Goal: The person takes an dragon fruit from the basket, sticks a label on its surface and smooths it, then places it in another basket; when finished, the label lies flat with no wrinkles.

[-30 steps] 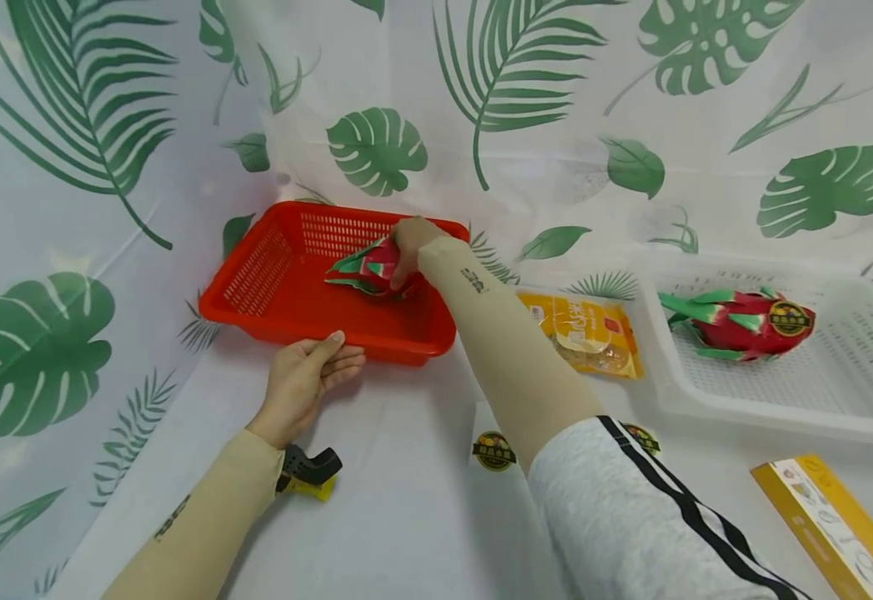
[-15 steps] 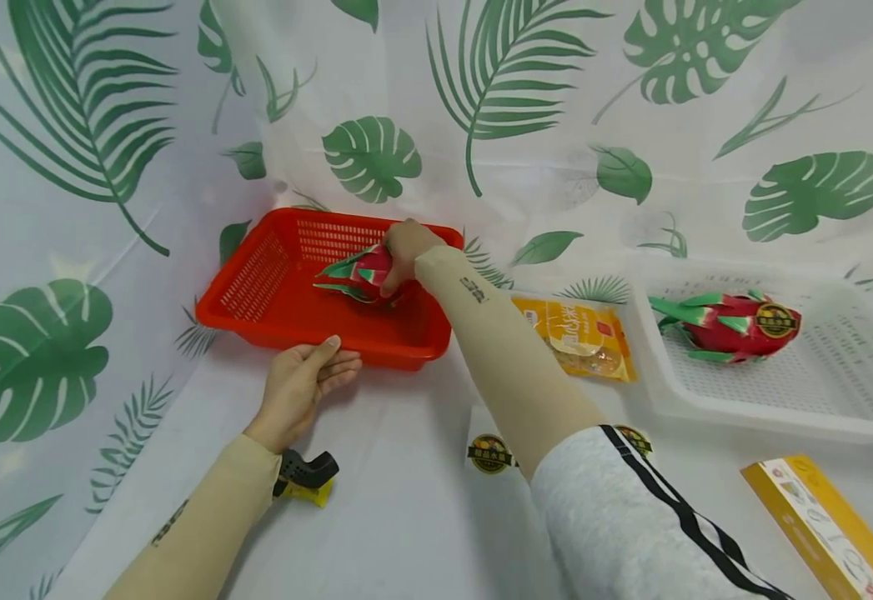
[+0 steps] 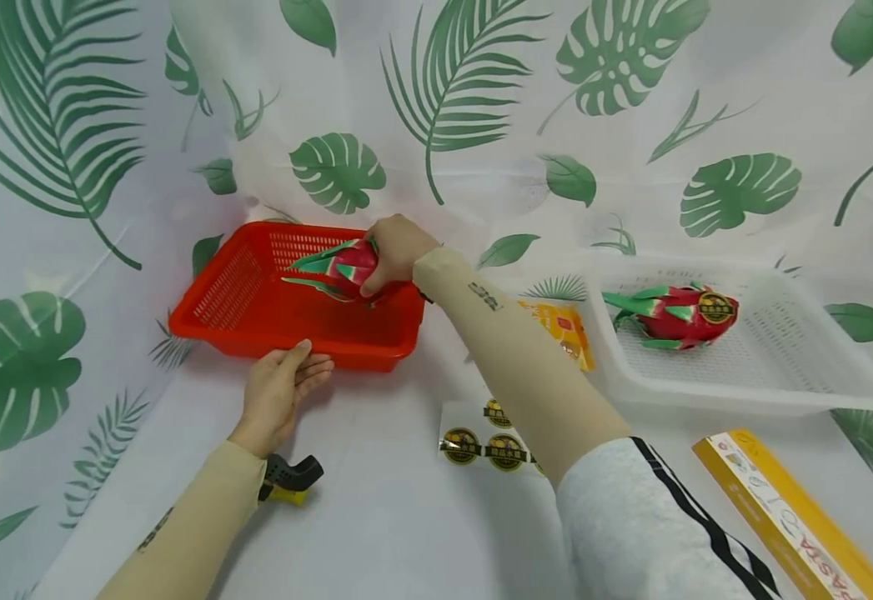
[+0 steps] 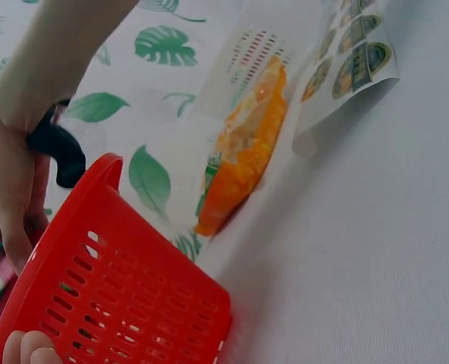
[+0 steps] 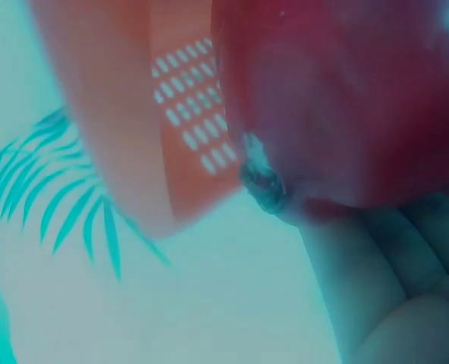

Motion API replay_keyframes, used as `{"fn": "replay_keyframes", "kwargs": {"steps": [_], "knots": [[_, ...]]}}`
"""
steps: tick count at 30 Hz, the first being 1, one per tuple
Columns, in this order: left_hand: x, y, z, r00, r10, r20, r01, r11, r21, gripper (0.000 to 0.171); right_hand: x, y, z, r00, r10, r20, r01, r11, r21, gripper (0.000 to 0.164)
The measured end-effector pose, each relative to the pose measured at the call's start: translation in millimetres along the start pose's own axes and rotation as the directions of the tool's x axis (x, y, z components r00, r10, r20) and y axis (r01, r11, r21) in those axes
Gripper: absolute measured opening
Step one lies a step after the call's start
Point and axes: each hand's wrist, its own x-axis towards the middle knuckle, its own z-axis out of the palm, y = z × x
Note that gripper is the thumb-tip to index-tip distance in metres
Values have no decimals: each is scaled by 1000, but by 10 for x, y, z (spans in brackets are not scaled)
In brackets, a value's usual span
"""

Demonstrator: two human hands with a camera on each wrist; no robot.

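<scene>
In the head view my right hand (image 3: 400, 250) grips a red dragon fruit (image 3: 353, 265) with green leaf tips, over the right part of the red basket (image 3: 278, 343). The right wrist view gives a blurred close look at the dragon fruit (image 5: 346, 106), my fingers (image 5: 406, 258) against it and the perforated basket wall beyond. My left hand (image 3: 277, 396) is at the basket's front side, thumb at the rim and fingers loosely extended against the outer wall. Its fingertips (image 4: 29, 350) touch that wall in the left wrist view.
A white basket (image 3: 736, 396) on the right holds another dragon fruit (image 3: 676, 315) bearing a round label. Between the baskets lies an orange food packet (image 3: 565, 329), partly behind my right arm. A sticker sheet (image 3: 474, 454) and a yellow pasta box (image 3: 796, 521) lie nearer.
My right hand has raised the dragon fruit slightly and shifted it a little left within the red basket. The left hand stays at the basket's front. The head view has turned rightward.
</scene>
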Motion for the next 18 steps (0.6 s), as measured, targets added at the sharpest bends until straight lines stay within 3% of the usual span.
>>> {"fn": "replay_keyframes", "kwargs": {"steps": [9, 18], "knots": [[-55, -6, -40, 999, -15, 31, 15, 1000, -10, 35, -366, 78, -213, 996, -77, -40, 76, 997, -12, 81], [-76, 4, 11, 999, 14, 52, -15, 1000, 10, 35, -1018, 237, -329, 996, -76, -53, 76, 997, -4, 84]]}}
